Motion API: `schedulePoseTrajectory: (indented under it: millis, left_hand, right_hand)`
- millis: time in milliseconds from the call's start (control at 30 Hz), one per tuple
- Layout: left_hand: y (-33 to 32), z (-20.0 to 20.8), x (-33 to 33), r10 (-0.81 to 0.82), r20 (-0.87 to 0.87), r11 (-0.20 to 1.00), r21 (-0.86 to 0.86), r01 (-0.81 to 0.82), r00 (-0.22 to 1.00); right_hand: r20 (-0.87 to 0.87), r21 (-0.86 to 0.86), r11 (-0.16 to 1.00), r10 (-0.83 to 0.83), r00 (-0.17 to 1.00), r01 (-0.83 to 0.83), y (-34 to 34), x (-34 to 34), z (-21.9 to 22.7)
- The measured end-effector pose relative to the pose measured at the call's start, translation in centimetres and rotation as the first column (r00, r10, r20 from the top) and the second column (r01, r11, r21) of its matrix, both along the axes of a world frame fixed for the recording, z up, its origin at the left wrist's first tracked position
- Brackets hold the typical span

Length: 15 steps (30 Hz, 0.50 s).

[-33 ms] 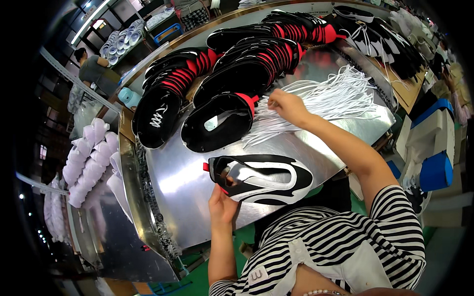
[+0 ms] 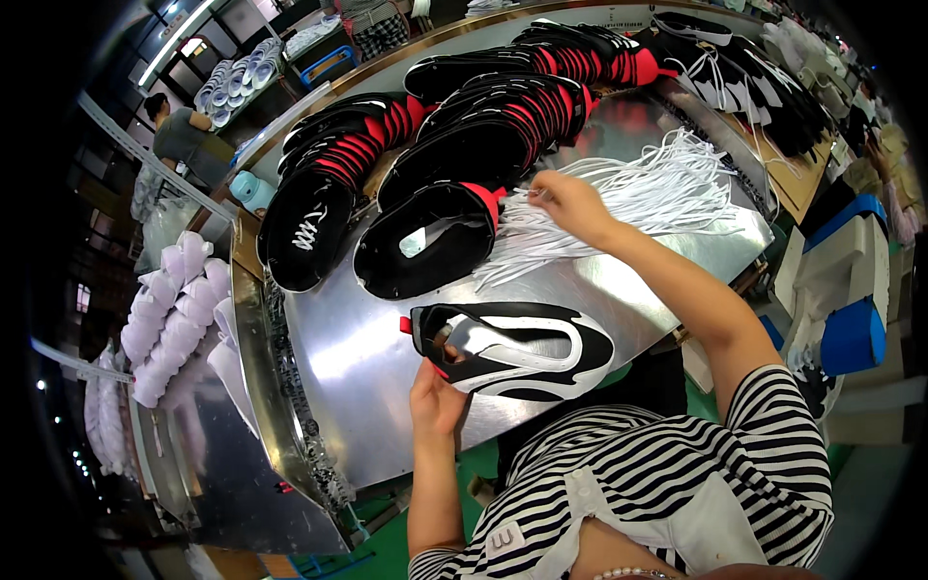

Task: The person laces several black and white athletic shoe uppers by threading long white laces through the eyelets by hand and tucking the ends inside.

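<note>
My left hand (image 2: 439, 398) is closed on the heel of a black and white shoe upper (image 2: 570, 382), its fingers reaching partly inside the opening. The upper lies on its side over the metal tabletop's near edge, red heel tab pointing left. My right hand (image 2: 572, 205) is pinched at the left end of a spread bundle of white shoelaces (image 2: 657, 198); how many laces it grips is hard to see. Just left of that hand, a black upper with a red heel tab (image 2: 425, 246) rests with its opening facing up.
Rows of nested black and red uppers (image 2: 493, 126) fill the far side of the metal table (image 2: 358, 387). One laced upper (image 2: 307, 227) stands at the left row's front. Black uppers with white laces (image 2: 744, 82) lie far right. White rolled pieces (image 2: 179, 319) sit left; a person (image 2: 184, 135) is beyond.
My right hand has shifted very slightly right at the lace ends. My left hand and the upper have hardly moved.
</note>
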<state>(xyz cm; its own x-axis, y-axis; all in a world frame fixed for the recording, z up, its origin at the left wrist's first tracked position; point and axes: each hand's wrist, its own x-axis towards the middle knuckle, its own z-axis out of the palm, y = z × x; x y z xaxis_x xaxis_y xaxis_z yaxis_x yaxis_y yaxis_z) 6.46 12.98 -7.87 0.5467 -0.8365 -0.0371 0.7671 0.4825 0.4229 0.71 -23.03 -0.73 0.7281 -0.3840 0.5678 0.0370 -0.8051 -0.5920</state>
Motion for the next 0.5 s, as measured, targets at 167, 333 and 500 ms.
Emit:
schedulePoseTrajectory:
  millis: [167,333,500]
  left_hand:
    - [0.9,0.7,1.2,-0.017,0.158,0.977,0.213,-0.017,0.987]
    - [1.4,7.0,-1.1,-0.117,0.944,0.411,0.329,-0.85,0.309]
    - [-2.8,12.2,-4.6,-0.467,0.764,0.679,-0.011,-0.734,-0.444]
  right_hand:
    - [0.27,0.819,0.502,0.091,0.959,-0.278,2.7,-15.6,15.5]
    - [0.762,0.527,0.521,0.062,0.645,-0.672,4.1,-28.9,17.0]
    - [0.16,0.983,0.073,0.135,0.978,-0.171,8.7,-24.8,8.1]
